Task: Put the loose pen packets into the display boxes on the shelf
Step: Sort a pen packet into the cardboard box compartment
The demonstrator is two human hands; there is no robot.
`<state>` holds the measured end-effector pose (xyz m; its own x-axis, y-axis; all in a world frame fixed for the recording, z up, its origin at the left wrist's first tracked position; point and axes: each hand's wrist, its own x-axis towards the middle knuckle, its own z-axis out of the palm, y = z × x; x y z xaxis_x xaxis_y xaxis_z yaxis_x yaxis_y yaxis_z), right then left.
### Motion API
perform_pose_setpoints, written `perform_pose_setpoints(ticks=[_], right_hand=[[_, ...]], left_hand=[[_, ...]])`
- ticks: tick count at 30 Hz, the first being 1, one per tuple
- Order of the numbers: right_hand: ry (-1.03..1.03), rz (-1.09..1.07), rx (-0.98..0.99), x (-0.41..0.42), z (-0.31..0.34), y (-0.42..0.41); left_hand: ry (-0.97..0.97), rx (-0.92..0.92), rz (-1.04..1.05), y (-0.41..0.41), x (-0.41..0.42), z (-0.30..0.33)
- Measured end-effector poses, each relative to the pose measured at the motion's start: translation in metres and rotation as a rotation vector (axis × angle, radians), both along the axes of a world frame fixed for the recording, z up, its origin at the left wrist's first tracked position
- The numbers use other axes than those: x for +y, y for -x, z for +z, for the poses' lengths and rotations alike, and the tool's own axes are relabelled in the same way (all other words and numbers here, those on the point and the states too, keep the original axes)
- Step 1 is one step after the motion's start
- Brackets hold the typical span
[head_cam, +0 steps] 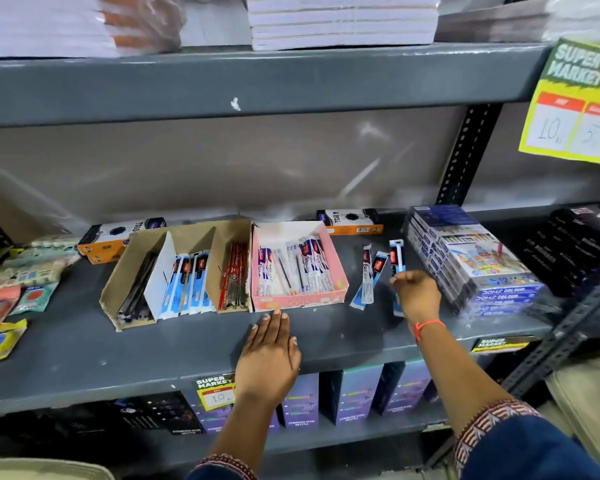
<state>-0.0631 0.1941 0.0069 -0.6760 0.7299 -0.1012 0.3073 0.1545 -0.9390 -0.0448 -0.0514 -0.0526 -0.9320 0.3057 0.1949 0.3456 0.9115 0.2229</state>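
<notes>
On the grey shelf (84,344) stand a pink display box (300,301) holding several white and blue pen packets and a brown cardboard display box (118,271) with black, blue and red packets in its compartments. Two loose pen packets (368,278) lie on the shelf right of the pink box. My right hand (418,296) is closed around a third blue packet (395,258), which sticks up above the fingers. My left hand (269,355) lies flat on the shelf, fingers spread, fingertips touching the pink box's front wall.
A stack of colour pencil packs (471,258) stands just right of my right hand. Orange and black boxes (350,221) lie behind the display boxes. Eraser packs (14,292) lie at the far left. A yellow price sign (575,105) hangs at upper right.
</notes>
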Motion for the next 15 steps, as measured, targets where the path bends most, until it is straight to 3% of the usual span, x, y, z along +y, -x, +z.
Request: perform_pose_setpoints(ticks=[8, 15], right_hand=[[0.355, 0.135, 0.263, -0.015, 0.012, -0.012], [0.576, 0.4, 0.304, -0.046, 0.023, -0.019]], left_hand=[[0.034, 0.006, -0.002, 0.001, 0.0, -0.001], [0.031, 0.007, -0.004, 0.0, 0.0, 0.001]])
